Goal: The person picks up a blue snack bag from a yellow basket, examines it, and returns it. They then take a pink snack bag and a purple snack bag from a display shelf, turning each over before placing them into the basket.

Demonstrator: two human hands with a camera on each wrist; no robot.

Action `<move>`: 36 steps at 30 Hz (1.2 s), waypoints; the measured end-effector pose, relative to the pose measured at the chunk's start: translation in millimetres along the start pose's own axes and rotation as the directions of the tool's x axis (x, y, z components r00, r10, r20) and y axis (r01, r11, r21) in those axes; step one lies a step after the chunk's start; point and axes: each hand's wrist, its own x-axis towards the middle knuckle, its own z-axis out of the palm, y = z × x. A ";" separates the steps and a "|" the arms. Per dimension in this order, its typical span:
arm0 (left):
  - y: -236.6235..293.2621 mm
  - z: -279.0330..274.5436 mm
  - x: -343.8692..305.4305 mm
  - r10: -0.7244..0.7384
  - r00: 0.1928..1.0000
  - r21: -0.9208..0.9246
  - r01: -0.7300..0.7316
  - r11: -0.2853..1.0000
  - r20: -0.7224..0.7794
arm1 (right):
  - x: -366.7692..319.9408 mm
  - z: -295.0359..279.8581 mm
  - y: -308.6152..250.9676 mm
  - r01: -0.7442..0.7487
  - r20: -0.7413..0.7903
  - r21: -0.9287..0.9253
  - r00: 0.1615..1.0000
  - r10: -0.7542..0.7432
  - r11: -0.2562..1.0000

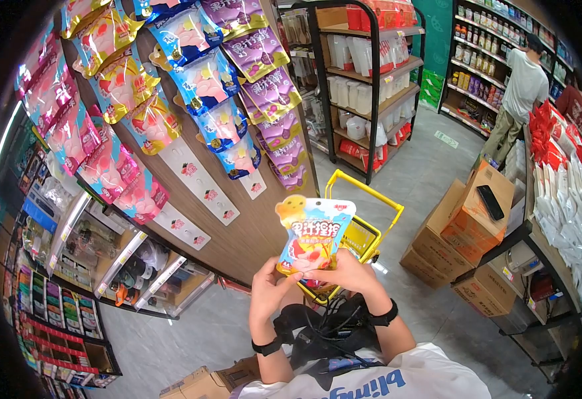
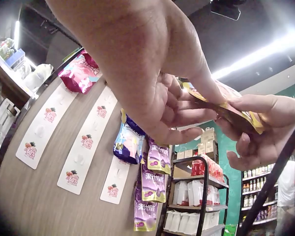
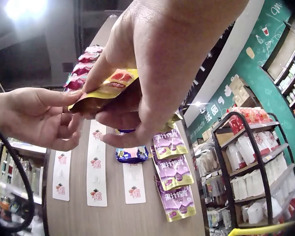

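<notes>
The snack pouch (image 1: 312,236) faced me near the yellow cart (image 1: 376,237), its lower edge pinched by my left hand (image 1: 273,282) and right hand (image 1: 356,271). I judged this a holding-and-looking step; moving on called for a steady grip, clear of the hanging pouches (image 1: 214,83).

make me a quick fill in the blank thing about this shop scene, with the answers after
1. The left grip and right grip hold the pouch by its ____ end, not its top.
2. The trolley beyond the pouch is coloured ____.
3. In the head view, the purple packets hang to the ____ of the blue packets.
4. The phone-like device on the orange box is coloured ____.

Missing words: bottom; yellow; right; black
</notes>
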 end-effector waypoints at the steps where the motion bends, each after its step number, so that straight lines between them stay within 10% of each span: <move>1: 1.0 0.2 0.1 -0.017 1.000 -0.024 0.017 1.000 -0.006 | -0.2 -1.3 -0.8 -0.013 0.020 0.014 1.000 0.013 1.000; 36: -0.4 2.8 0.0 0.002 0.998 0.043 0.001 0.999 -0.067 | 3.0 0.7 18.5 -0.038 0.084 0.062 0.996 0.033 0.997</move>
